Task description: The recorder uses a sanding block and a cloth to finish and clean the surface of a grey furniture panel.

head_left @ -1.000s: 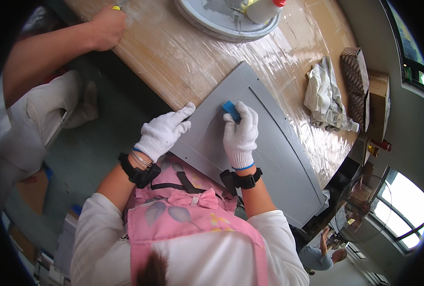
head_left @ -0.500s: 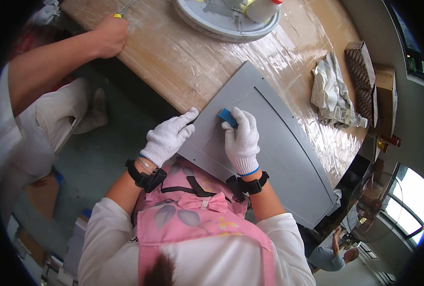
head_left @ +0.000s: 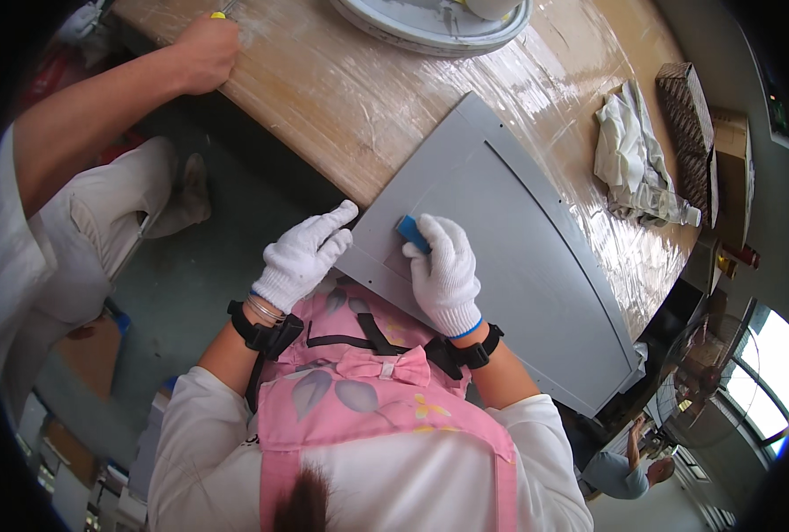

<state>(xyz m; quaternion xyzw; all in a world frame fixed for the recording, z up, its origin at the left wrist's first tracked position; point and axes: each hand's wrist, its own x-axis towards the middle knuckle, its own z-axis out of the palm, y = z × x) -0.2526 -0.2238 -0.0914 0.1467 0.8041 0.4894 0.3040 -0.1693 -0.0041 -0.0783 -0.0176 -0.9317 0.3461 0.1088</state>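
A pink apron [head_left: 386, 417] with a bow and floral print is seen lowest in the view, worn over white sleeves, with dark straps at both wrists. Just above it, a white-gloved right hand [head_left: 445, 273] is pressed flat, fingers together, on a small blue block [head_left: 411, 233], which is held under the fingertips against a large grey panel [head_left: 519, 257]. The white-gloved left hand [head_left: 303, 257] is laid at the panel's near left edge, its fingers loosely spread and their tips touching that edge; nothing is gripped by it. The grey panel is rested slantwise on a wooden table [head_left: 359, 97], with its near edge overhanging the table toward the person's body.

Farther off, to the right of the panel, crumpled white rags [head_left: 629, 155] are lain on the tabletop, and a dark woven object [head_left: 689, 115] is set just beyond them. At the table's far end, the rim of a round grey tray [head_left: 421, 31] is visible. At the upper left, another person's bare hand [head_left: 204, 53] is closed on the table's edge; a yellow tip shows just above it.
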